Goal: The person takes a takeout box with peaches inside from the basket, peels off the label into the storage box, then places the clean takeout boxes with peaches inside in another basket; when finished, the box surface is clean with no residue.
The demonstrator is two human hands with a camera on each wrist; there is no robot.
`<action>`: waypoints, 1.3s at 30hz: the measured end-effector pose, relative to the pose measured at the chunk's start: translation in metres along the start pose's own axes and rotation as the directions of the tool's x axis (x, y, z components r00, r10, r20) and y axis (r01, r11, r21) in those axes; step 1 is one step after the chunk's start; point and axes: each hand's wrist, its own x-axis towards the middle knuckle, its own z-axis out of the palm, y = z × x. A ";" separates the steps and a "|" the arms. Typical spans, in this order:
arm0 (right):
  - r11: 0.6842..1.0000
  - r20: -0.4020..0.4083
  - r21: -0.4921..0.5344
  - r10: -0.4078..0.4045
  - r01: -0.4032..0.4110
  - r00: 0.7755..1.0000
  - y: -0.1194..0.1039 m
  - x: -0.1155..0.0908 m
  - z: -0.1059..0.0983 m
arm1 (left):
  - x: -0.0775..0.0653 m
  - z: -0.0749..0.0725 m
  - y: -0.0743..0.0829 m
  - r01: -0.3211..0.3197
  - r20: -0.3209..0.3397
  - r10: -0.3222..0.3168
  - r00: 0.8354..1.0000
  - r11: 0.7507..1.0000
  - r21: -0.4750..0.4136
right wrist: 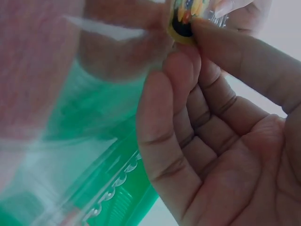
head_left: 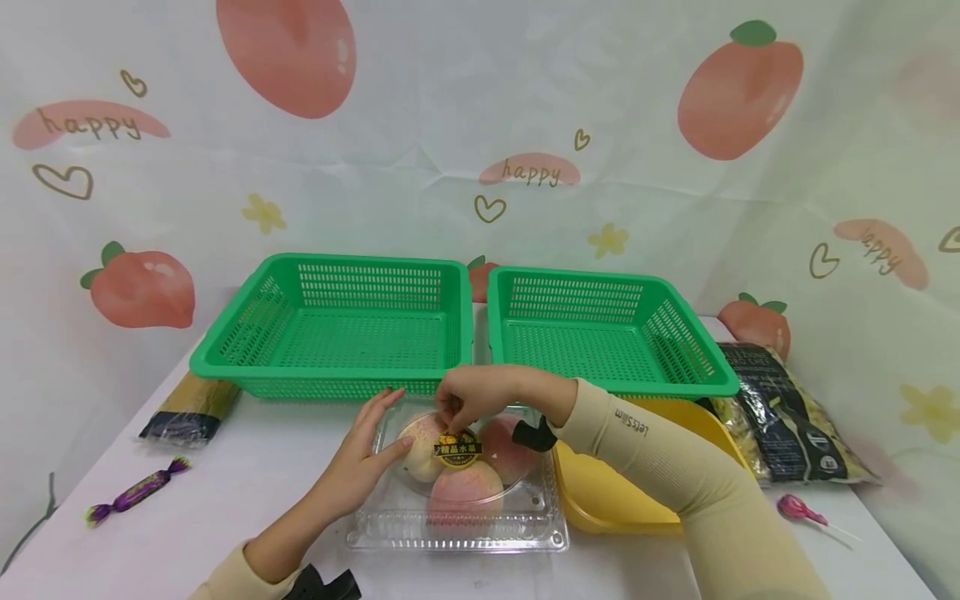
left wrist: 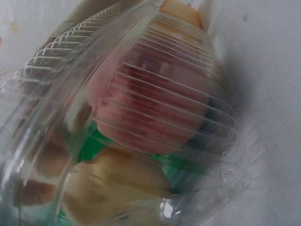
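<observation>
Three peaches [head_left: 465,493] sit under one labelled lid

One clear plastic box [head_left: 525,535] holds the peaches, two behind and one in front; it rests on the white worktop [head_left: 277,454], about midway between the left and right edges. On its lid is a round sticker [head_left: 457,451], black and gold with fruit pictures, its band reading 精品水果. The right hand [head_left: 472,396] pinches the sticker's rim between thumb and finger, the other fingers curled. The left hand [head_left: 358,462] lies against the box's left side, fingers extended and thumb over the lid. The right sleeve [head_left: 645,433] is printed "LetsSlim".

Just right of the box, partly beneath the right forearm, is a yellow tray [head_left: 592,500]. Two green baskets stand along the worktop's back edge, the left basket [head_left: 337,373] and the right basket [head_left: 585,379], their perforated floors showing. By the right edge lies a plastic bag [head_left: 795,417] with a dark printed panel, its lettering too small to read; before it, a pink lollipop [head_left: 793,507]. Toward the left edge are a dark-banded packet [head_left: 191,407], partly behind the left basket's front corner, and a purple-wrapped candy [head_left: 140,492]. Behind everything, a backdrop [head_left: 420,217] repeats "happy" among hearts, flowers and fruit.
</observation>
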 end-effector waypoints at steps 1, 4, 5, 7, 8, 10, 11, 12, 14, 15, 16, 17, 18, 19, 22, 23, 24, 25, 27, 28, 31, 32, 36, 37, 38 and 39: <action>1.000 0.001 0.004 -0.001 0.001 1.000 0.000 0.000 0.000 | 0.000 0.000 0.000 0.001 0.001 -0.001 1.000 1.000 0.001; 1.000 0.006 0.014 -0.002 0.002 1.000 0.000 0.001 0.000 | 0.000 -0.001 0.000 0.007 0.007 -0.007 1.000 1.000 -0.005; 1.000 0.009 0.021 -0.003 0.003 1.000 0.000 0.001 0.000 | 0.000 0.000 0.000 0.008 0.008 -0.008 1.000 1.000 -0.007; 1.000 0.017 0.027 -0.007 0.007 1.000 -0.001 0.000 0.000 | 0.000 0.000 0.000 0.008 0.009 -0.007 1.000 1.000 -0.008; 1.000 0.019 0.028 -0.009 0.008 1.000 -0.001 0.000 0.000 | 0.000 0.000 0.000 0.007 0.009 -0.007 1.000 1.000 -0.008; 1.000 0.023 0.026 -0.016 0.015 1.000 -0.001 0.000 0.001 | 0.000 0.000 -0.001 0.006 0.010 -0.005 1.000 1.000 -0.007; 1.000 0.025 0.021 -0.022 0.022 0.999 0.000 0.000 0.001 | 0.000 0.000 -0.001 0.003 0.009 -0.003 1.000 1.000 -0.005; 1.000 0.027 0.017 -0.026 0.025 0.999 0.000 0.000 0.001 | 0.000 0.000 -0.001 0.002 0.010 -0.002 1.000 1.000 -0.004; 1.000 0.026 0.007 -0.031 0.030 0.999 0.001 -0.001 0.001 | 0.000 0.000 -0.001 0.000 0.011 0.000 1.000 1.000 0.002; 1.000 0.023 0.006 -0.031 0.031 0.999 0.001 -0.001 0.001 | 0.000 0.000 -0.001 -0.001 0.013 0.001 1.000 1.000 0.003; 1.000 0.023 0.004 -0.030 0.029 0.999 0.002 -0.001 0.001 | 0.000 0.000 -0.001 -0.003 0.016 0.002 1.000 1.000 0.005; 1.000 0.022 0.005 -0.028 0.028 0.999 0.002 -0.001 0.001 | 0.000 0.000 -0.001 -0.003 0.018 0.003 1.000 1.000 0.006; 1.000 0.022 0.007 -0.024 0.024 0.999 0.002 -0.002 0.001 | 0.000 0.000 -0.001 -0.003 0.020 0.003 1.000 1.000 0.006; 1.000 0.021 0.008 -0.022 0.021 1.000 0.002 -0.002 0.001 | -0.001 0.000 -0.001 -0.004 0.022 0.004 1.000 1.000 0.007; 1.000 0.023 0.010 -0.022 0.022 0.999 0.002 -0.003 0.000 | -0.001 0.000 -0.001 -0.007 0.025 0.007 1.000 1.000 0.008; 1.000 0.022 0.012 -0.023 0.023 0.999 0.002 -0.003 0.000 | -0.001 0.000 -0.001 -0.009 0.024 0.008 1.000 1.000 0.008; 1.000 0.022 0.014 -0.025 0.025 0.999 0.002 -0.004 0.000 | -0.001 0.000 -0.001 -0.011 0.023 0.011 1.000 1.000 0.008; 0.999 0.020 0.022 -0.027 0.027 0.999 0.002 -0.004 -0.001 | 0.000 0.000 -0.001 -0.013 0.021 0.013 1.000 1.000 0.007; 0.999 0.021 0.036 -0.031 0.031 0.999 0.003 -0.005 -0.001 | 0.000 0.000 -0.001 -0.017 0.014 0.017 1.000 1.000 0.004; 0.999 0.020 0.040 -0.030 0.030 0.999 0.003 -0.006 -0.002 | 0.000 0.001 -0.001 -0.019 0.011 0.019 1.000 1.000 0.003; 0.999 0.030 0.044 -0.021 0.020 0.999 0.003 -0.009 -0.003 | 0.000 0.002 -0.001 -0.024 0.001 0.024 1.000 1.000 0.003; 0.999 0.035 0.041 -0.016 0.014 0.999 0.003 -0.011 -0.003 | 0.001 0.002 -0.001 -0.026 -0.002 0.026 1.000 1.000 0.005; 0.999 0.038 0.047 0.005 -0.007 0.999 0.004 -0.014 -0.002 | 0.000 0.002 -0.002 -0.030 -0.012 0.030 0.999 1.000 0.009; 0.999 0.032 0.053 0.005 -0.007 0.999 0.005 -0.014 -0.002 | 0.000 0.002 -0.002 -0.029 -0.013 0.029 0.999 1.000 0.008; 0.998 0.024 0.056 0.003 -0.004 1.000 0.005 -0.015 -0.001 | 0.000 0.002 -0.002 -0.029 -0.013 0.029 0.999 1.000 0.007; 0.998 0.015 0.063 0.003 -0.004 1.000 0.006 -0.015 0.000 | -0.001 0.001 -0.002 -0.026 -0.012 0.026 1.000 1.000 0.005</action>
